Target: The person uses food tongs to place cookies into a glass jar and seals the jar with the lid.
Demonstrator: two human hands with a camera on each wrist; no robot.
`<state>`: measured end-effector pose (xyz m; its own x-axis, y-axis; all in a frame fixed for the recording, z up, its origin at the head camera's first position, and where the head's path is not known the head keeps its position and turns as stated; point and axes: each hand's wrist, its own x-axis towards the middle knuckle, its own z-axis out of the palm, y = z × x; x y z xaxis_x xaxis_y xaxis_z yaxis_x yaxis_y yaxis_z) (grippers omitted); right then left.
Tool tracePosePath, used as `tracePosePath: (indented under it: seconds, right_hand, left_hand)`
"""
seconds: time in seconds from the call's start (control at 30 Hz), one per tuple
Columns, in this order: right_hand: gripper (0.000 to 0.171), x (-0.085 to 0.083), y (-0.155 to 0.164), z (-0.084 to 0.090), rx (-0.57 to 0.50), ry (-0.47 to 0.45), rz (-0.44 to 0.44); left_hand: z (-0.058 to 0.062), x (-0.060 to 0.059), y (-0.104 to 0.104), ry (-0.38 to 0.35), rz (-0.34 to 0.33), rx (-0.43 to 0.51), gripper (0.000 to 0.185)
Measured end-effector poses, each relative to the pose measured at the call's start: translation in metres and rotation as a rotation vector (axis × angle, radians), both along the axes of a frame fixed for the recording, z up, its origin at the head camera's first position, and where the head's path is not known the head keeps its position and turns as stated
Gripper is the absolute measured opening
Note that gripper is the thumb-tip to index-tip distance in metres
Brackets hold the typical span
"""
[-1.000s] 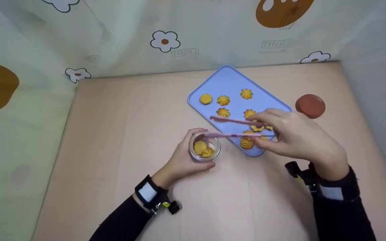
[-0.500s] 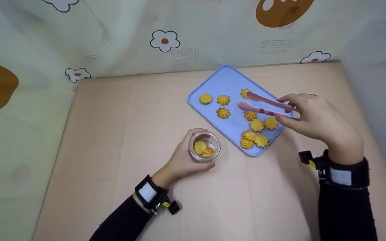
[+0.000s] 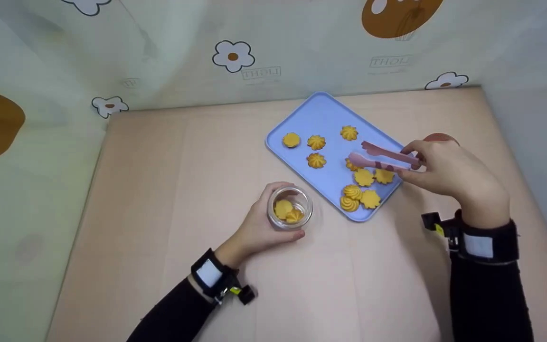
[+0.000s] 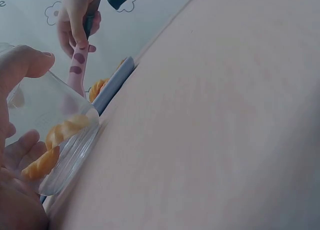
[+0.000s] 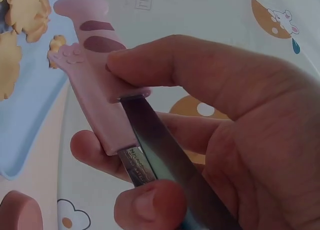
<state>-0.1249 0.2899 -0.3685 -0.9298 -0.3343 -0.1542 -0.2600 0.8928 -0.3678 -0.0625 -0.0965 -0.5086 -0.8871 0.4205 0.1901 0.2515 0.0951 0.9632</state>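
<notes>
My left hand (image 3: pixel 259 228) grips a clear glass jar (image 3: pixel 307 204) with fingers and thumb round its side. A few yellow cookies (image 3: pixel 283 209) lie in the jar's bottom; the left wrist view shows them through the glass (image 4: pixel 65 102). My right hand (image 3: pixel 458 168) holds pink-tipped metal tongs (image 3: pixel 387 154), pinched between thumb and fingers, as the right wrist view (image 5: pixel 95 84) shows. The tongs' tips are apart over the blue tray (image 3: pixel 323 109), with no cookie seen between them. The lower tip partly covers one piped cookie (image 3: pixel 351 165).
Several more flower-shaped cookies (image 3: pixel 316 160) are spread over the tray, some clustered towards its near corner. A reddish-brown round lid (image 3: pixel 439 137) lies right of the tray, partly hidden by my right hand. A printed curtain (image 3: pixel 297 42) hangs behind the table (image 3: pixel 183 190).
My right hand has moved the tongs from over the jar back to above the tray, then slightly nearer and rightward. My left hand and the jar have stayed in place.
</notes>
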Motion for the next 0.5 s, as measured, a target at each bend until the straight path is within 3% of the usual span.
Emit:
tracePosePath:
  seconds: [0.5]
  right_hand:
    - [0.06, 0.004, -0.017, -0.009, 0.063, -0.123, -0.056]
  left_hand:
    - [-0.005, -0.001, 0.0, 0.003, -0.002, 0.013, 0.095]
